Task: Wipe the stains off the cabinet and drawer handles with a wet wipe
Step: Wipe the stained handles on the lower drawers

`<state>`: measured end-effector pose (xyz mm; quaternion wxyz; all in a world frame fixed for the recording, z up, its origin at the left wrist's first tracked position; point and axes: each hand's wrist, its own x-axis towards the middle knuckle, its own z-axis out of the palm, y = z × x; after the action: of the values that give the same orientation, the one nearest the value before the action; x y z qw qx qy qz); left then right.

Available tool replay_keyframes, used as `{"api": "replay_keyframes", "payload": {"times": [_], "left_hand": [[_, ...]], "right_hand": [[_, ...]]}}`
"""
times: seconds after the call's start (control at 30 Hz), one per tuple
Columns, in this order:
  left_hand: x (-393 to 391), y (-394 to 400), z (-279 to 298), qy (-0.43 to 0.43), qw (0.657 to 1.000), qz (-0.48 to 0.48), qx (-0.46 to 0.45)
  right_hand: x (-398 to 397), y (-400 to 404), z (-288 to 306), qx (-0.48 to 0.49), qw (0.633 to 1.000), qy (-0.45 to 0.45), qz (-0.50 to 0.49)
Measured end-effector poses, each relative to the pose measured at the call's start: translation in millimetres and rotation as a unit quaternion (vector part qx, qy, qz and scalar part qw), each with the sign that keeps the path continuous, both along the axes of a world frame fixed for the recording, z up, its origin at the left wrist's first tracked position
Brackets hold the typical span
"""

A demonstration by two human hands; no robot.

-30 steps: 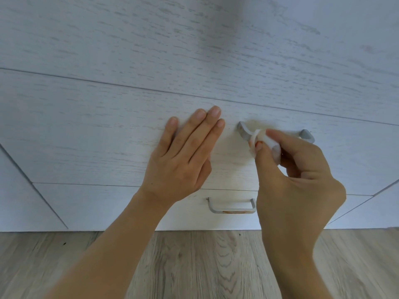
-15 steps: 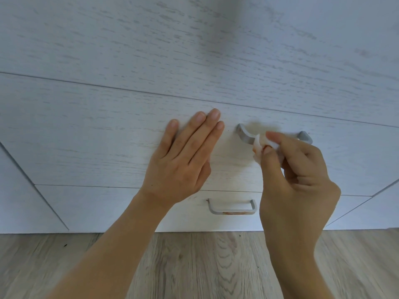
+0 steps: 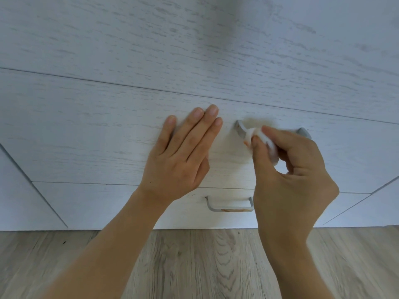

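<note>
A white wood-grain drawer front (image 3: 86, 137) carries a grey metal handle (image 3: 240, 128); only its two ends show. My right hand (image 3: 293, 178) pinches a small white wet wipe (image 3: 267, 143) between thumb and forefinger and holds it wrapped on the handle's left part. My left hand (image 3: 181, 156) lies flat on the drawer front just left of the handle, fingers straight. Below, the lower drawer's handle (image 3: 228, 207) shows a brownish stain along its bottom bar; my right hand covers its right end.
Another drawer front (image 3: 194, 39) fills the top of the view. Angled cabinet panels flank the drawers at left (image 3: 19, 203) and right (image 3: 367, 212). A grey wood-look floor (image 3: 194, 266) runs under the cabinet.
My right hand slid the wipe along the handle, right and then back towards its left end. The left hand stays flat in place.
</note>
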<state>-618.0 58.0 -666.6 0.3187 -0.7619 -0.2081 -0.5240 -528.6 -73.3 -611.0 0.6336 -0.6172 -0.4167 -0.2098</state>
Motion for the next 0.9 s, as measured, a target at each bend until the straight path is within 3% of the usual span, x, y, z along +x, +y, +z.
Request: {"api": "replay_keyframes", "payload": {"times": [0.23, 0.4, 0.57, 0.73, 0.9], "left_hand": [[9.4, -10.0, -0.7, -0.036, 0.999, -0.009, -0.034], [14.4, -14.3, 6.1, -0.031, 0.998, -0.022, -0.04], [19.8, -16.9, 8.1, -0.033, 0.998, -0.024, -0.054], [22.3, -15.8, 6.0, -0.038, 0.998, -0.017, -0.053], [23.1, -13.7, 4.4, -0.035, 0.998, -0.006, -0.047]], "right_hand": [[3.0, -2.8, -3.5, 0.006, 0.999, -0.016, -0.027], [5.2, -1.9, -3.1, -0.001, 0.995, -0.082, -0.063], [21.6, -6.0, -4.3, 0.001, 0.994, -0.068, -0.083], [36.3, -9.2, -7.2, 0.0, 0.981, -0.156, -0.119], [58.1, -20.4, -5.8, -0.008, 0.98, -0.118, -0.159]]}}
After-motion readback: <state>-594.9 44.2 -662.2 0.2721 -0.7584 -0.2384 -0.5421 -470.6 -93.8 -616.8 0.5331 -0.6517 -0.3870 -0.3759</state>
